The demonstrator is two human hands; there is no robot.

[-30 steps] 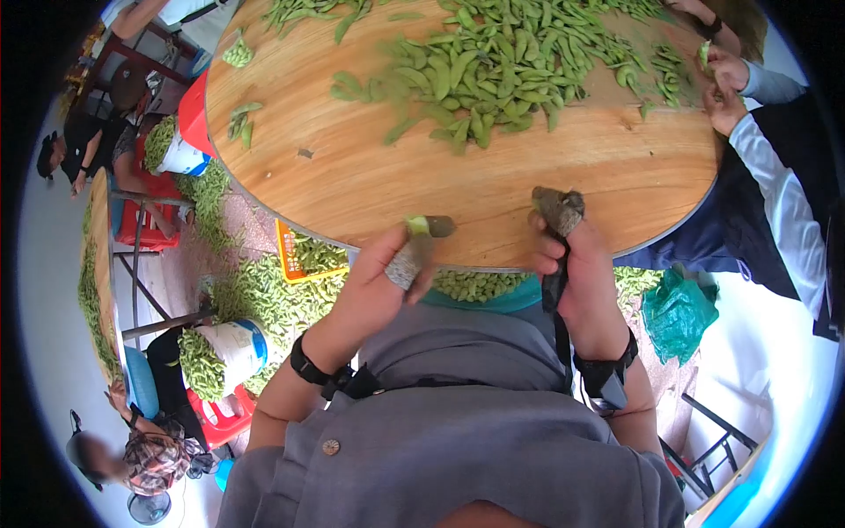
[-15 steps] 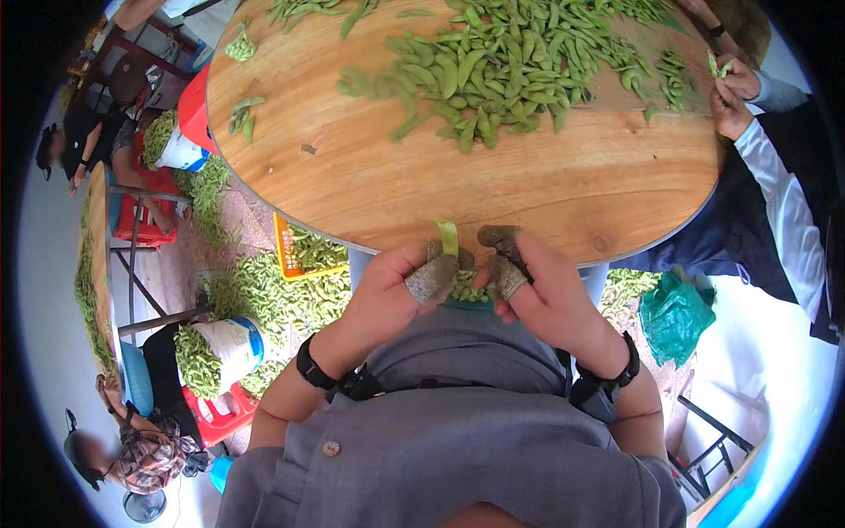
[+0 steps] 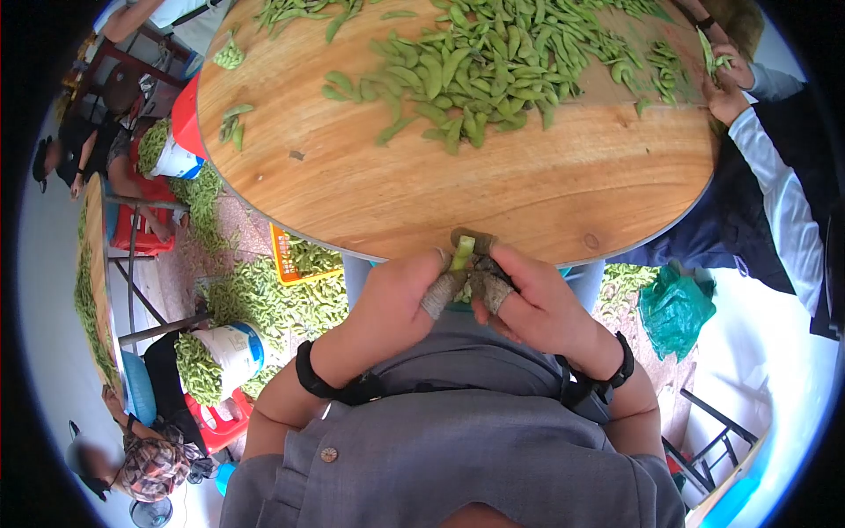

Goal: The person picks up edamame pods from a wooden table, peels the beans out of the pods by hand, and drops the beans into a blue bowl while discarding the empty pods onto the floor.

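My left hand [image 3: 400, 286] and my right hand [image 3: 537, 295] meet just off the table's near edge, with grey, soiled covers on several fingers. Between them a green soybean pod [image 3: 463, 253] stands upright, pinched by both hands. Some fingertips are hidden behind the thumbs. Beneath my hands, shelled beans [image 3: 462, 295] show partly in a container mostly out of sight. A large heap of soybean pods [image 3: 493, 66] lies on the wooden table [image 3: 370, 189] beyond.
At right, another person's hands [image 3: 726, 88] hold a pod. A green plastic bag [image 3: 676, 310] lies on the floor. To the left are an orange crate [image 3: 283, 255], a white bucket [image 3: 236, 352] of pods and loose floor pods [image 3: 273, 304]. Two people sit at another table [image 3: 97, 255].
My right hand has moved left to join my left hand, and both now meet at the pod. The pod has shifted slightly right and lower.
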